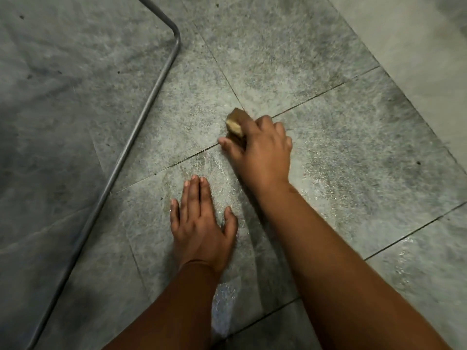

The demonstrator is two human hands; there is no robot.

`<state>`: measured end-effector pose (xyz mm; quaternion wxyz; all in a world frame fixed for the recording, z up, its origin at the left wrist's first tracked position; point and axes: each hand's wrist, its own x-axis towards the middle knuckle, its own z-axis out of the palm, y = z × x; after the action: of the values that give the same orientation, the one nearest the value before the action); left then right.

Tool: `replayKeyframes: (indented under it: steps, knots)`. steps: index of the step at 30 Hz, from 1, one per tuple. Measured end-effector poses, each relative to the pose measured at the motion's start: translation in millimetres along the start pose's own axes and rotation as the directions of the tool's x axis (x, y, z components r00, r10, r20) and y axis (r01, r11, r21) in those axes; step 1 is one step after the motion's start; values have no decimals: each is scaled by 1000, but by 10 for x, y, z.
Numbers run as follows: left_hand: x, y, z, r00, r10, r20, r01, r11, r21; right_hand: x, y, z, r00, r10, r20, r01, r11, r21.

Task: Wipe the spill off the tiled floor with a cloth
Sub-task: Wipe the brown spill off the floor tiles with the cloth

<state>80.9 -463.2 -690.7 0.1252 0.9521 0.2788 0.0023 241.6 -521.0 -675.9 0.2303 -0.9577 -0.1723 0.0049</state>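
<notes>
A small bunched yellowish-brown cloth (235,122) is pressed on the grey tiled floor (290,54) near where the grout lines cross. My right hand (260,150) is closed over it, covering most of it; only its far end shows. My left hand (201,223) lies flat on the tile nearer to me, palm down, fingers together, holding nothing. Wet, glistening streaks (326,183) spread over the tiles around and to the right of my right hand, and a wet patch (223,304) shines between my forearms.
A bent grey metal tube (141,122), part of a furniture frame, runs diagonally over the floor on the left and turns a corner at the top. A paler strip of floor (417,46) lies at the upper right.
</notes>
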Motion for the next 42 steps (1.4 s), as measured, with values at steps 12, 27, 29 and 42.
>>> replayKeyframes:
  steps: [12, 27, 29, 42]
  knots:
    - [7, -8, 5, 1000, -4, 11, 4, 1000, -7, 474, 675, -252, 963, 208, -171, -213, 977, -13]
    - [-26, -20, -18, 999, 12, 30, -12, 1000, -4, -582, 749, -369, 991, 61, -121, -74, 991, -108]
    - [-27, -20, -8, 1000, 12, 25, -11, 1000, -13, -321, 816, -383, 986, 86, -145, -103, 988, -112]
    - [-77, -31, -2, 999, 35, -29, -37, 998, -57, -2138, 660, -491, 996, 79, -40, -80, 996, -34]
